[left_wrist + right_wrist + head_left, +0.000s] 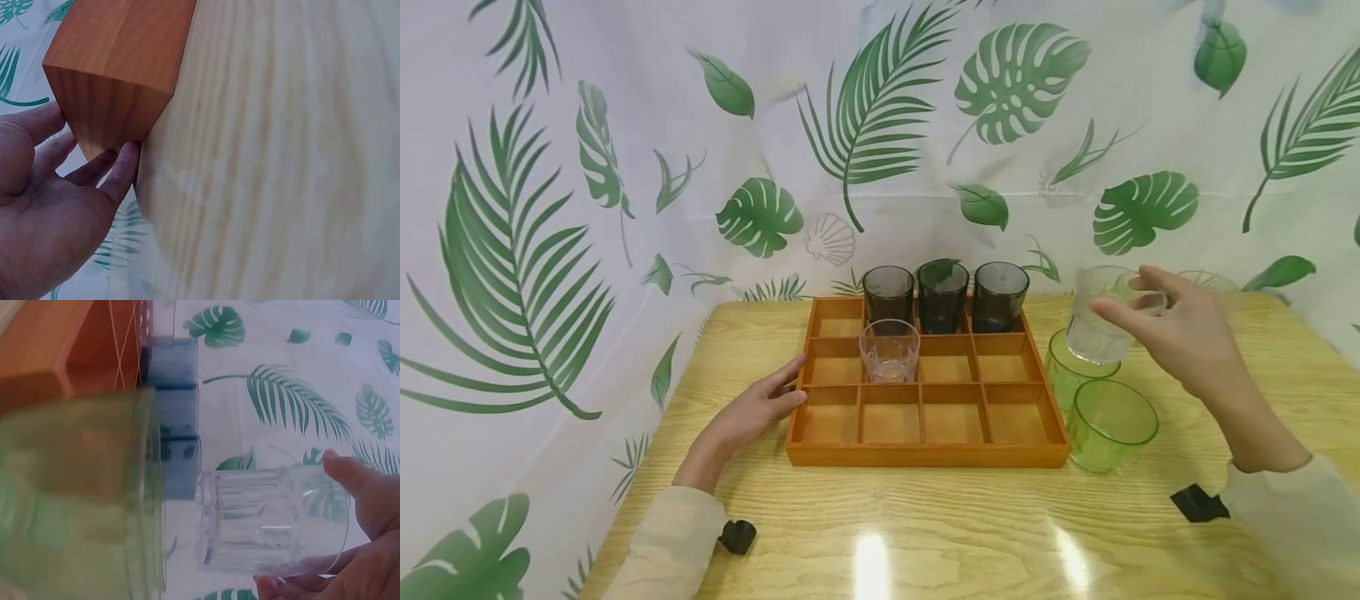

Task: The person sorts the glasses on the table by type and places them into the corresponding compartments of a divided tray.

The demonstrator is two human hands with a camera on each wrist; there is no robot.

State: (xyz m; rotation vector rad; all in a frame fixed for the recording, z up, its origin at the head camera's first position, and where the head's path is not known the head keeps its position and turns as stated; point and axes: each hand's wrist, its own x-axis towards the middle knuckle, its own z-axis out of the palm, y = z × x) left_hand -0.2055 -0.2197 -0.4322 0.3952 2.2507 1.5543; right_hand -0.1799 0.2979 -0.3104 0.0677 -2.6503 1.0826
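My left hand rests its fingertips against the left side of a wooden compartment tray; in the left wrist view the fingers lie on the tray's side wall. A clear tumbler is held near its rim by my right hand, thumb on one side and fingers on the other, raised over two green glasses right of the tray. The right wrist view shows the clear tumbler's thick base pointing away from the hand.
Three dark grey glasses stand in the tray's back row, leaving the left compartment bare. A clear pinkish glass sits in the middle row, second from left. Another clear glass shows behind the right hand. Leaf-print cloth hangs behind the table.
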